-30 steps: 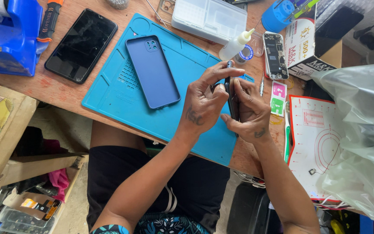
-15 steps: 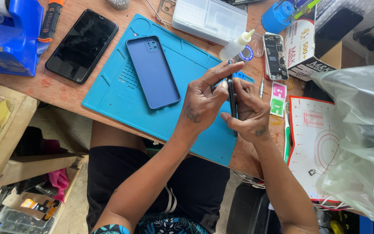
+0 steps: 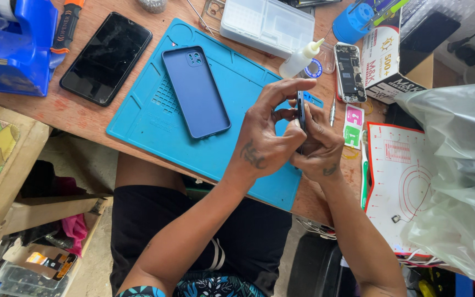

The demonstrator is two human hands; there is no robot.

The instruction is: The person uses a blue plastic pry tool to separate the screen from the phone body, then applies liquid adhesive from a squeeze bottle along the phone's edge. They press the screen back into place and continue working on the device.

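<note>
— Phone (image 3: 301,110), was it lying flat on the tabletop (image 3: 83,118)?

— No. From the head view it was held edge-up between both hands, above the near right corner of the blue mat (image 3: 155,118), so only its thin dark side showed. I judge it was turned that way so the edge could be worked on.

— How did each grip stand?

— The left hand (image 3: 262,146) was pinching the phone, thumb on one face and the forefinger arched over the top end. The right hand (image 3: 317,146) was pressed together around the lower part, fingers curled against the other face. So the phone sat between the two grips, its top end poking out above them.

— And round about?

— A blue phone case (image 3: 196,91) lay face down at the middle of the mat, well apart from the hands. A black phone (image 3: 107,58) rested left of the mat. An opened phone body (image 3: 350,71) and a glue bottle (image 3: 300,58) lay near the far edge, just beyond the hands.
</note>
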